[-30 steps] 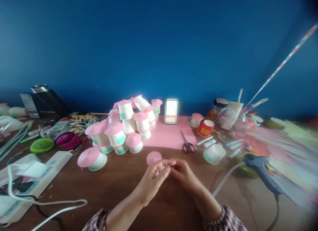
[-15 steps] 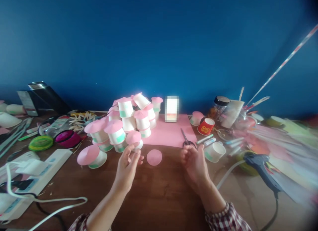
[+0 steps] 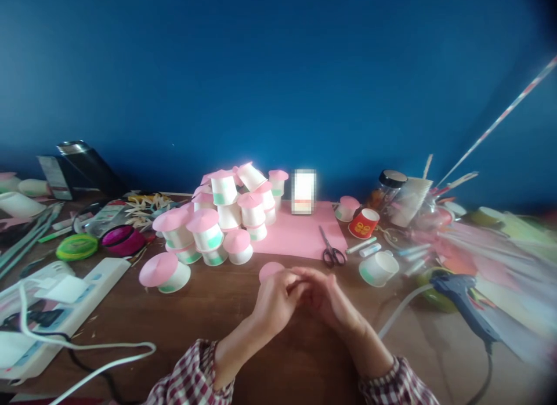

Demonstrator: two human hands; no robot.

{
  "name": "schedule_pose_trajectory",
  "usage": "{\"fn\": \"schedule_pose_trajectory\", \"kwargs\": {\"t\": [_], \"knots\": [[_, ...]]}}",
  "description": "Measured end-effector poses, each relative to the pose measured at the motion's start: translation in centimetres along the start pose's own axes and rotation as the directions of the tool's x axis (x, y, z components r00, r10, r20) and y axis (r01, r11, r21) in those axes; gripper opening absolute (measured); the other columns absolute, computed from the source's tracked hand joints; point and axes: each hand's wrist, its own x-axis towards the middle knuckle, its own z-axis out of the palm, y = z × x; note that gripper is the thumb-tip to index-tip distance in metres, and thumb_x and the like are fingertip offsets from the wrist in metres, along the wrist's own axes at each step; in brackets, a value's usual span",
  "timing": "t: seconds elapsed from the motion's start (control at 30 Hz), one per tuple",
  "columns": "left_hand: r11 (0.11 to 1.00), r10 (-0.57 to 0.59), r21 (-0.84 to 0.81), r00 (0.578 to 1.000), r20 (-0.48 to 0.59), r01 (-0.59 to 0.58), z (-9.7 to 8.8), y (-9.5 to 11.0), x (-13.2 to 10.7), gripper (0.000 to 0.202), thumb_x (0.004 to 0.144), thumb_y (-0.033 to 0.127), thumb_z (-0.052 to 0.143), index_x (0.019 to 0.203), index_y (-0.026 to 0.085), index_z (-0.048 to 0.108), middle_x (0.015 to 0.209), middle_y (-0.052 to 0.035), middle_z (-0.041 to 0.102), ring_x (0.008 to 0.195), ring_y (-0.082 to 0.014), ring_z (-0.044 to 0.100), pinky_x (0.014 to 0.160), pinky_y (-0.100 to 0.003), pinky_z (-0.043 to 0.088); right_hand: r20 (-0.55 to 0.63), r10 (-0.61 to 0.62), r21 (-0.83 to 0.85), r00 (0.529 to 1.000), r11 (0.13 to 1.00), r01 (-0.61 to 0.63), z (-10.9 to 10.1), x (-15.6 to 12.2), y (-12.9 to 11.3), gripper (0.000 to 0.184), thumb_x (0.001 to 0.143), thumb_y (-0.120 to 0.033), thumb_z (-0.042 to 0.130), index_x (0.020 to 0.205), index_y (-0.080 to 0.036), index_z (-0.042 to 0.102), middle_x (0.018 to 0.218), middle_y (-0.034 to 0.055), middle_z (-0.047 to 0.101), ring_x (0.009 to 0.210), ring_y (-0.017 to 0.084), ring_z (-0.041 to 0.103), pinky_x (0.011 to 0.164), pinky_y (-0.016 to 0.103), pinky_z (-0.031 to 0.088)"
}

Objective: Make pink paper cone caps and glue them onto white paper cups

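My left hand [image 3: 274,300] and my right hand [image 3: 326,297] meet at the middle of the wooden table [image 3: 209,324]. Their fingers are curled and pressed against each other, and I see nothing between them. A pink paper circle [image 3: 268,270] lies flat on the table just behind my left fingers, partly hidden by them. Beyond it stands a pile of white paper cups with pink caps [image 3: 221,219]. One more capped cup [image 3: 163,272] lies on its side to the left of the pile.
Black scissors [image 3: 331,253] lie on a pink sheet [image 3: 300,237]. A white cup [image 3: 378,268], a red cup [image 3: 364,223] and a blue glue gun [image 3: 461,295] are at the right. A power strip [image 3: 65,300] and white cable [image 3: 108,358] are at the left.
Half a second ago my hands were apart and open above the table with nothing in them. They have now come back together in front of the pink circle, which has stayed put.
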Motion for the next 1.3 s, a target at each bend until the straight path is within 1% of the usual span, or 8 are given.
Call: {"fn": "schedule_pose_trajectory", "kwargs": {"t": [0.2, 0.4, 0.57, 0.7, 0.87, 1.03, 1.17, 1.3], "knots": [[0.964, 0.043, 0.265, 0.982, -0.185, 0.008, -4.9, -1.3, 0.1, 0.024, 0.086, 0.035, 0.054, 0.086, 0.018, 0.070, 0.054, -0.0010, 0.062, 0.052, -0.0147, 0.059, 0.053, -0.023, 0.047, -0.612, -0.264, -0.260, 0.746, 0.957, 0.125, -1.6, 1.5, 1.1, 0.031, 0.080, -0.047, 0.064, 0.075, -0.017, 0.065, 0.045, -0.0054, 0.046, 0.043, 0.008, 0.041, 0.046, 0.021, 0.035], [0.968, 0.119, 0.242, 0.972, -0.201, -0.069, -6.7, -2.9, -0.6, 0.028, 0.081, 0.032, 0.060, 0.107, 0.020, 0.065, 0.099, -0.0074, 0.068, 0.077, -0.0167, 0.066, 0.070, -0.026, 0.053, -0.487, -0.461, -0.431, 0.742, 0.865, 0.256, -1.0, 1.2, 0.9, 0.051, 0.069, -0.028, 0.077, 0.117, -0.026, 0.059, 0.115, 0.0061, 0.063, 0.100, 0.019, 0.058, 0.079, 0.029, 0.050], [0.977, 0.020, 0.212, 0.987, -0.161, 0.015, -5.9, -2.7, -1.3, 0.022, 0.084, 0.031, 0.057, 0.100, 0.020, 0.068, 0.069, -0.0017, 0.066, 0.054, -0.0128, 0.059, 0.054, -0.023, 0.049, -0.466, -0.405, -0.548, 0.787, 0.830, 0.103, -0.7, 0.8, 1.3, 0.025, 0.083, -0.037, 0.062, 0.101, -0.020, 0.066, 0.059, -0.0003, 0.063, 0.051, 0.014, 0.057, 0.057, 0.030, 0.050], [0.974, 0.134, 0.198, 0.986, -0.099, -0.113, -5.7, -2.6, -1.2, 0.029, 0.080, 0.027, 0.062, 0.109, 0.022, 0.066, 0.101, -0.0073, 0.069, 0.083, -0.0181, 0.066, 0.076, -0.028, 0.052, -0.275, -0.455, -0.631, 0.847, 0.750, 0.198, -0.4, 0.7, 1.4, 0.045, 0.075, -0.031, 0.071, 0.118, -0.025, 0.060, 0.099, 0.0065, 0.069, 0.086, 0.019, 0.065, 0.078, 0.031, 0.052], [0.972, 0.020, 0.233, 0.999, -0.030, -0.013, -4.1, -2.3, -1.0, 0.024, 0.088, 0.034, 0.051, 0.088, 0.017, 0.069, 0.063, -0.0022, 0.065, 0.052, -0.0135, 0.060, 0.053, -0.024, 0.049, -0.310, -0.338, -0.697, 0.889, 0.717, 0.030, -0.6, 0.6, 1.9, 0.031, 0.091, -0.042, 0.046, 0.087, -0.019, 0.066, 0.051, -0.0036, 0.056, 0.033, 0.007, 0.042, 0.034, 0.020, 0.034], [0.838, 0.346, 0.425, 0.936, 0.069, -0.341, 0.1, -2.0, -1.0, 0.046, 0.090, 0.029, 0.047, 0.135, 0.017, 0.041, 0.135, -0.0148, 0.049, 0.127, -0.0262, 0.044, 0.104, -0.046, 0.038, -0.210, -0.545, -0.857, 0.812, 0.503, 0.116, -1.0, 0.8, 1.2, 0.028, 0.089, -0.038, 0.050, 0.103, -0.018, 0.062, 0.086, 0.0060, 0.067, 0.077, 0.017, 0.064, 0.067, 0.027, 0.052], [0.729, 0.448, 0.470, 0.866, 0.222, -0.498, 1.9, -3.2, -1.8, 0.058, 0.089, 0.027, 0.048, 0.141, 0.016, 0.026, 0.146, -0.0188, 0.031, 0.136, -0.0282, 0.029, 0.107, -0.051, 0.033, -0.222, -0.693, -0.955, 0.686, 0.297, -0.009, -1.8, -0.3, -0.9, 0.030, 0.086, -0.032, 0.053, 0.114, -0.020, 0.056, 0.109, 0.0102, 0.062, 0.095, 0.021, 0.060, 0.082, 0.036, 0.051], [0.730, 0.417, 0.480, 0.873, 0.252, -0.487, 1.9, -4.2, -2.3, 0.057, 0.088, 0.026, 0.049, 0.139, 0.016, 0.027, 0.142, -0.0189, 0.036, 0.132, -0.0267, 0.035, 0.106, -0.050, 0.035, -0.173, -0.798, -0.960, 0.578, 0.007, -0.279, -3.9, -2.9, -4.4, 0.047, 0.083, -0.037, 0.056, 0.125, -0.019, 0.048, 0.124, 0.0133, 0.053, 0.118, 0.028, 0.046, 0.099, 0.046, 0.040]]}}
